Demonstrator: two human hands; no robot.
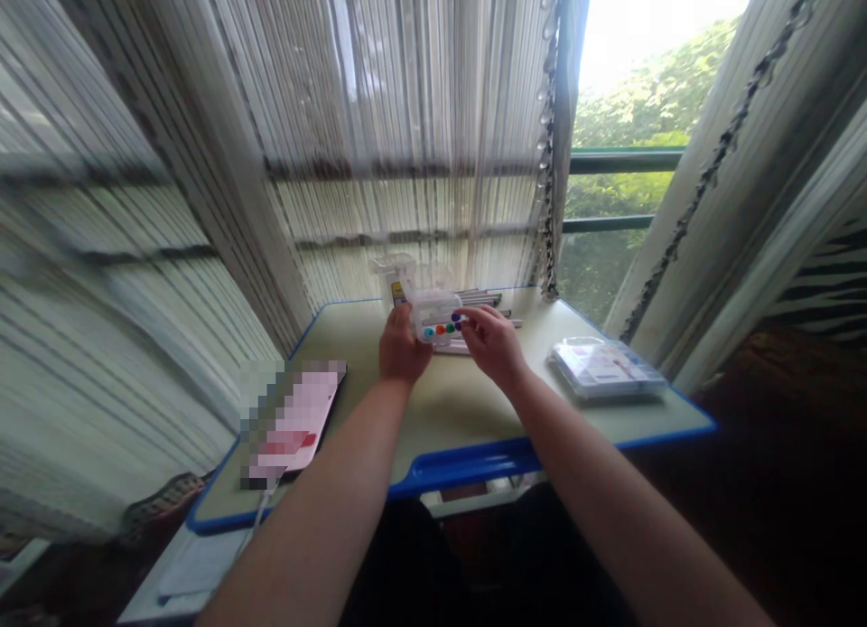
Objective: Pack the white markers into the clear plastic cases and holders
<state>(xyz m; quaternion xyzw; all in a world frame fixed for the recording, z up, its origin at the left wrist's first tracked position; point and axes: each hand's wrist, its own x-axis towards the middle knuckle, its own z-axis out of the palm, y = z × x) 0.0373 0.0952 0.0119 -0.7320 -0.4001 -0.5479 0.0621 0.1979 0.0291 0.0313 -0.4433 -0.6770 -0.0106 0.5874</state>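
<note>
My left hand (405, 345) is closed around a clear plastic marker case (424, 306), which is tilted up above the table. A row of round coloured ends shows at its near end: blue, orange, green and purple. My right hand (493, 340) is at the case's right side, with thumb and fingertips pinched at a purple-ended marker (456, 318). How far that marker sits inside the case I cannot tell. Several loose white markers (482, 298) lie on the table behind and beneath my hands, partly hidden by them.
The cream table (447, 410) has a blue raised edge (474, 464). A phone or tablet (298, 424), partly blurred out, lies at left with a white cable (261, 505). A flat clear case (606, 367) lies at right. String curtains (420, 112) hang behind the table.
</note>
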